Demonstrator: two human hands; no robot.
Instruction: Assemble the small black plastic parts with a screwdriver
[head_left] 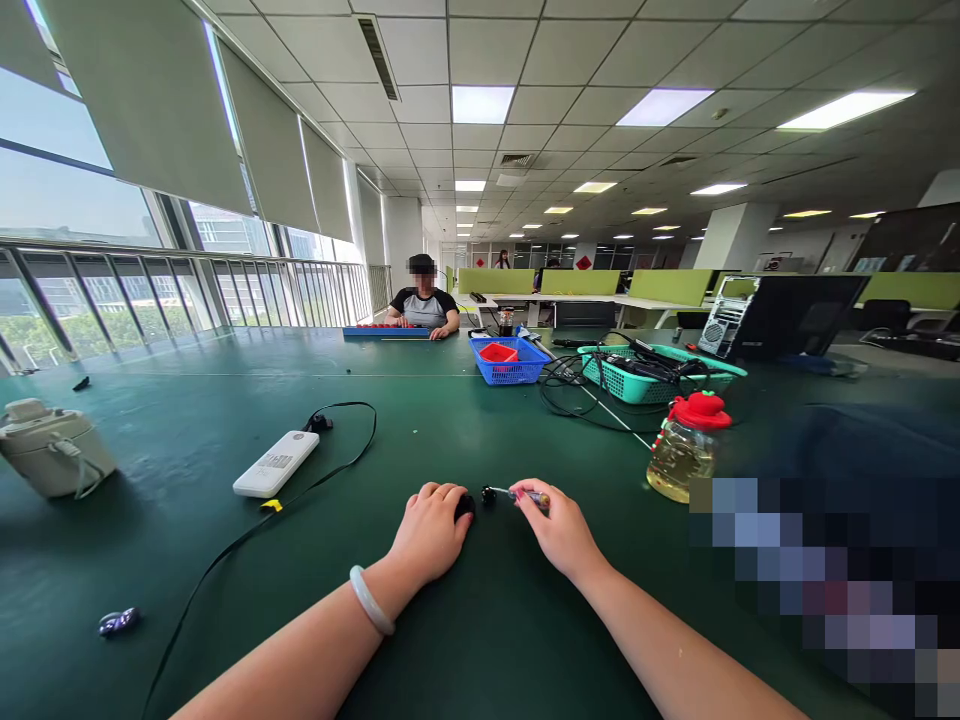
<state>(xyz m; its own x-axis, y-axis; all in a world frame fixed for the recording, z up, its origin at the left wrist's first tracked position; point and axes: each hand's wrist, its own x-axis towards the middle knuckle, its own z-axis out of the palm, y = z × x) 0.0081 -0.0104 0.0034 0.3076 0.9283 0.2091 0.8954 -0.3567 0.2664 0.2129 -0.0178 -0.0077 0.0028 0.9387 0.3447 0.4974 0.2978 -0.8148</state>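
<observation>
My left hand, with a pale bangle on its wrist, curls over a black rounded object on the green table. Most of that object is hidden under the fingers, so its kind cannot be made out. In my right hand is a small screwdriver with a see-through handle, pinched between thumb and fingers. Its thin shaft points left, and its tip is at a small black piece just right of the left hand. Whether tip and piece touch is too small to tell.
Left stand a white power bank with a black cable, a beige jug and a shiny purple item. Right is a red-lidded jar. Behind are blue and green baskets; a person sits opposite.
</observation>
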